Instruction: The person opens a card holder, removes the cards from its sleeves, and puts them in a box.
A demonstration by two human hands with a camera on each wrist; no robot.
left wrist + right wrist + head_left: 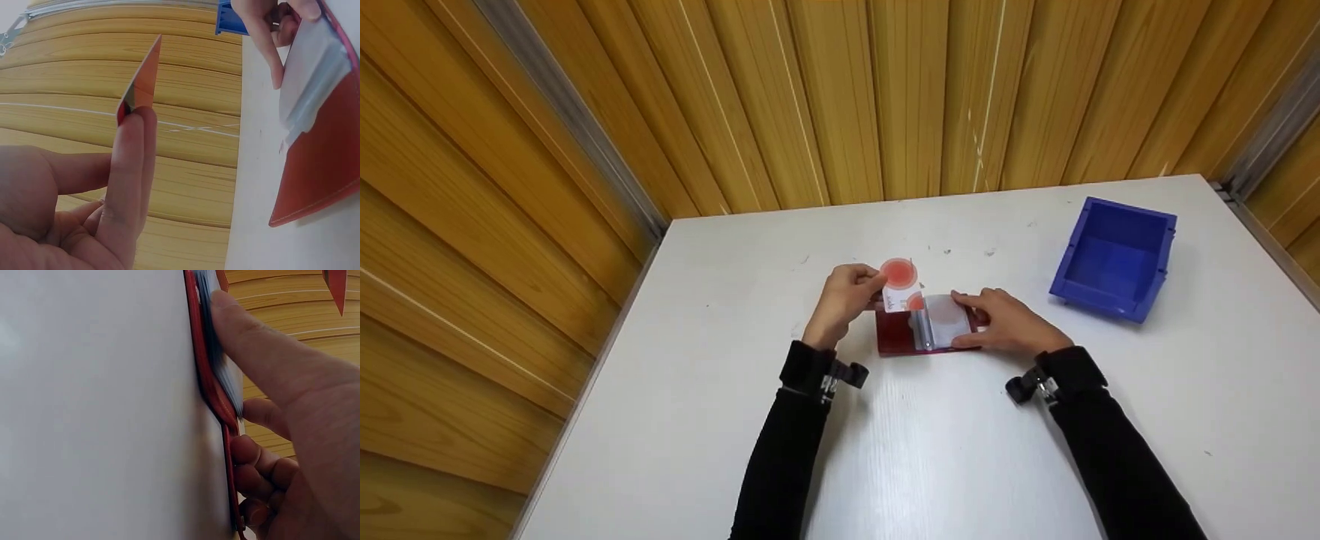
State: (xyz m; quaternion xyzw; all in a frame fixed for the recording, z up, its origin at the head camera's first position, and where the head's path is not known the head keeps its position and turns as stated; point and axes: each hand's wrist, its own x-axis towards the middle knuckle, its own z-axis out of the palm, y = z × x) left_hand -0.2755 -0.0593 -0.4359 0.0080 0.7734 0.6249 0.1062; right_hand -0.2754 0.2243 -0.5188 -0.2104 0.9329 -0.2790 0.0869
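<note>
Nearest the camera, two black sleeves reach forward over a white table (930, 465), each wrist wearing a dark strap with a small clamp. Just beyond them lies an open red card holder (894, 337) with clear plastic sleeves (945, 321), flat on the tabletop near its middle. The right hand (1005, 324) rests on the holder's right half: its forefinger stretches out across the plastic sleeves and presses them down, while the other fingers curl against the holder's edge, as the right wrist view shows. The left hand (844, 300) hovers just left of and above the holder, thumb and forefinger pinching the lower edge of a white card with red round marks (900, 283); the card stands upright, its lower part just over the holder's far left corner. From the left wrist view the card (140, 84) appears edge-on, gripped at one corner between thumb and fingertip.

Farther right, well apart from the hands, a blue plastic bin (1116, 259) sits near the table's far right corner. The tabletop is matte white with a few small specks and scuffs. Beyond it, walls of vertical yellow-brown wood-look panels close the space on three sides, with grey metal strips running down the corners.
</note>
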